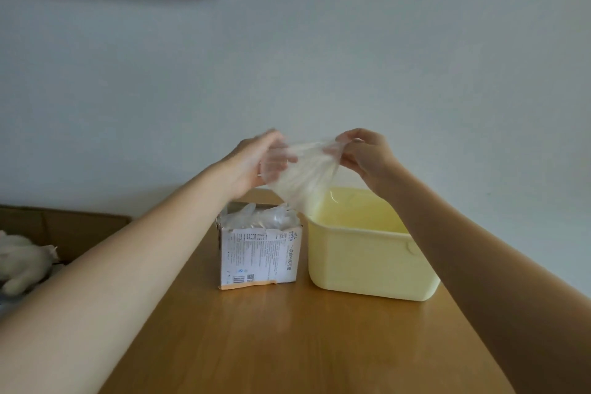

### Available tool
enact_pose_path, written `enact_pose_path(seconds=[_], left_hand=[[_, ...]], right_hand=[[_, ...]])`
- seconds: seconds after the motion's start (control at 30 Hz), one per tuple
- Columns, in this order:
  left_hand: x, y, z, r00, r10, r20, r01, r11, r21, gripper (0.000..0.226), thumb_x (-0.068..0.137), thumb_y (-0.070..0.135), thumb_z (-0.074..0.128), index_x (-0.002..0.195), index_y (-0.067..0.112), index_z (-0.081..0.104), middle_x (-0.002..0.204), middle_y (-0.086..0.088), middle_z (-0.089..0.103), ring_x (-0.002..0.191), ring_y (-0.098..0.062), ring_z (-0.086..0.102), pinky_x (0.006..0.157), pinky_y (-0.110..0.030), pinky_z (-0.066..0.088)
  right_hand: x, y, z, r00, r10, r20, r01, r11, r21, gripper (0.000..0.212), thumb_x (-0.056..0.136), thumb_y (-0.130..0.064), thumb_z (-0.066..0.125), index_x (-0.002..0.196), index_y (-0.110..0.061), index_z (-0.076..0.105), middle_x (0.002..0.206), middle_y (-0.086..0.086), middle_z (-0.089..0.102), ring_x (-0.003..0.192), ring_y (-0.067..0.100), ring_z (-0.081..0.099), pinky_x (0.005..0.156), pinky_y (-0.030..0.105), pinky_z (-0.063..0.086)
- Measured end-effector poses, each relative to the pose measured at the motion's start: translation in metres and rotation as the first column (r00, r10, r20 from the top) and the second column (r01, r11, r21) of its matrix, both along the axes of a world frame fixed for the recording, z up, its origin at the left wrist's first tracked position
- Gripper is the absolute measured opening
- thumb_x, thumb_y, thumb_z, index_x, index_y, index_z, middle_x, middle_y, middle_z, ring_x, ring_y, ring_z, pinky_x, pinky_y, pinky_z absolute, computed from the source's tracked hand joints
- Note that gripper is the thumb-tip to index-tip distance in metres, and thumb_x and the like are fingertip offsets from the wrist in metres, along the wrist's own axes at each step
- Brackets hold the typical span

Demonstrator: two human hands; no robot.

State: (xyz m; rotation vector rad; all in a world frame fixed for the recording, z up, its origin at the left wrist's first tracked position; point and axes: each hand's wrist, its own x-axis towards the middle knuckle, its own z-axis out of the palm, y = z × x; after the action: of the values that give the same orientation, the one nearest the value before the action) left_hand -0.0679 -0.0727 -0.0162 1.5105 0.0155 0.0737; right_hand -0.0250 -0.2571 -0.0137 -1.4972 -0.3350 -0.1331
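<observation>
Wooden table (287, 345): an opened glove box (260, 253) stands at eleven o'clock, with more gloves bulging from its top. A yellow tub (367, 262) sits just beside it at one o'clock. Above both, at twelve o'clock, one clear disposable glove (303, 176) hangs stretched between the hands. The right hand (364, 157) pinches its edge with curled fingers. The left hand (259, 160) grips the opposite side, its fingers showing through the film. Assessment: one glove is out of the box and being spread open; it is neither worn nor set down yet.
</observation>
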Motion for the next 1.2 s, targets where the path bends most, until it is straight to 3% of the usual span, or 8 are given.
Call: enact_pose_path(seconds=[0.17, 0.27, 0.33, 0.47, 0.6, 0.77, 1.0, 1.2], left_hand=[[0.01, -0.019, 0.0, 0.959, 0.271, 0.08, -0.273, 0.962, 0.007, 0.026, 0.087, -0.001, 0.054, 0.106, 0.013, 0.046, 0.07, -0.008, 0.064, 0.055, -0.013, 0.057, 0.052, -0.019, 0.051], [0.017, -0.032, 0.005, 0.948, 0.285, 0.139, -0.293, 0.955, 0.038, 0.035, 0.089, 0.0, 0.047, 0.119, 0.017, 0.046, 0.099, -0.016, 0.066, 0.072, -0.024, 0.064, 0.073, -0.03, 0.056], [0.019, -0.041, 0.009, 0.963, 0.245, 0.115, -0.249, 0.968, 0.027, 0.037, 0.09, 0.003, 0.048, 0.124, 0.019, 0.046, 0.112, -0.012, 0.062, 0.078, -0.022, 0.064, 0.076, -0.028, 0.055], [0.007, -0.043, 0.012, 0.998, 0.041, -0.04, -0.048, 0.98, -0.191, 0.034, 0.092, -0.001, 0.042, 0.126, 0.0, 0.046, 0.074, -0.009, 0.071, 0.057, -0.015, 0.068, 0.05, -0.021, 0.054], [-0.004, -0.038, 0.01, 0.995, -0.075, -0.062, 0.058, 0.969, -0.241, 0.019, 0.095, 0.01, 0.039, 0.109, 0.001, 0.047, 0.072, -0.018, 0.071, 0.063, -0.021, 0.071, 0.056, -0.024, 0.058], [0.003, -0.025, 0.009, 0.954, 0.228, 0.196, -0.257, 0.956, 0.139, 0.037, 0.092, 0.015, 0.048, 0.129, 0.013, 0.041, 0.101, -0.003, 0.068, 0.066, -0.013, 0.07, 0.05, -0.018, 0.047], [-0.008, -0.041, 0.007, 0.958, -0.22, 0.186, 0.157, 0.94, 0.302, 0.037, 0.091, 0.001, 0.049, 0.119, 0.026, 0.05, 0.09, 0.002, 0.066, 0.074, -0.013, 0.072, 0.048, -0.014, 0.045], [-0.004, -0.03, 0.006, 0.972, -0.154, 0.179, 0.119, 0.974, 0.194, 0.038, 0.086, 0.014, 0.065, 0.12, 0.025, 0.052, 0.101, 0.002, 0.066, 0.07, -0.01, 0.069, 0.048, -0.013, 0.044]], right_hand=[[-0.002, -0.007, 0.006, 0.87, -0.442, 0.221, 0.487, 0.696, -0.528, 0.039, 0.088, 0.003, 0.04, 0.125, -0.006, 0.047, 0.129, 0.012, 0.044, 0.114, 0.028, 0.047, 0.094, 0.032, 0.039], [-0.018, 0.006, 0.021, 0.93, -0.096, 0.356, 0.286, 0.797, -0.532, 0.027, 0.093, -0.015, 0.052, 0.118, -0.006, 0.057, 0.118, 0.01, 0.057, 0.103, 0.022, 0.056, 0.097, 0.037, 0.044], [-0.03, 0.018, 0.025, 0.954, 0.132, 0.268, 0.108, 0.684, -0.722, 0.036, 0.091, -0.035, 0.057, 0.118, -0.011, 0.058, 0.117, 0.004, 0.061, 0.102, 0.017, 0.058, 0.092, 0.032, 0.046], [-0.028, 0.018, 0.022, 0.92, 0.209, 0.331, 0.192, 0.497, -0.846, 0.049, 0.082, -0.033, 0.069, 0.124, -0.013, 0.053, 0.115, -0.001, 0.059, 0.096, 0.014, 0.053, 0.076, 0.017, 0.035], [-0.023, 0.013, 0.016, 0.889, 0.093, 0.449, 0.306, 0.608, -0.732, 0.021, 0.085, -0.005, 0.06, 0.106, -0.004, 0.066, 0.093, 0.007, 0.067, 0.078, 0.015, 0.059, 0.072, 0.016, 0.041], [-0.014, 0.001, 0.018, 0.851, -0.175, 0.494, 0.461, 0.701, -0.545, 0.028, 0.086, 0.004, 0.044, 0.093, -0.005, 0.071, 0.083, 0.009, 0.072, 0.079, 0.02, 0.066, 0.079, 0.029, 0.052], [-0.029, 0.017, 0.018, 0.858, 0.089, 0.506, 0.31, 0.696, -0.648, 0.02, 0.087, -0.001, 0.049, 0.093, -0.003, 0.069, 0.075, 0.01, 0.062, 0.07, 0.019, 0.054, 0.058, 0.017, 0.04], [-0.028, 0.013, 0.024, 0.908, 0.123, 0.401, 0.175, 0.757, -0.63, 0.025, 0.092, -0.006, 0.04, 0.073, -0.015, 0.055, 0.059, 0.002, 0.061, 0.056, 0.022, 0.064, 0.045, 0.018, 0.042]])
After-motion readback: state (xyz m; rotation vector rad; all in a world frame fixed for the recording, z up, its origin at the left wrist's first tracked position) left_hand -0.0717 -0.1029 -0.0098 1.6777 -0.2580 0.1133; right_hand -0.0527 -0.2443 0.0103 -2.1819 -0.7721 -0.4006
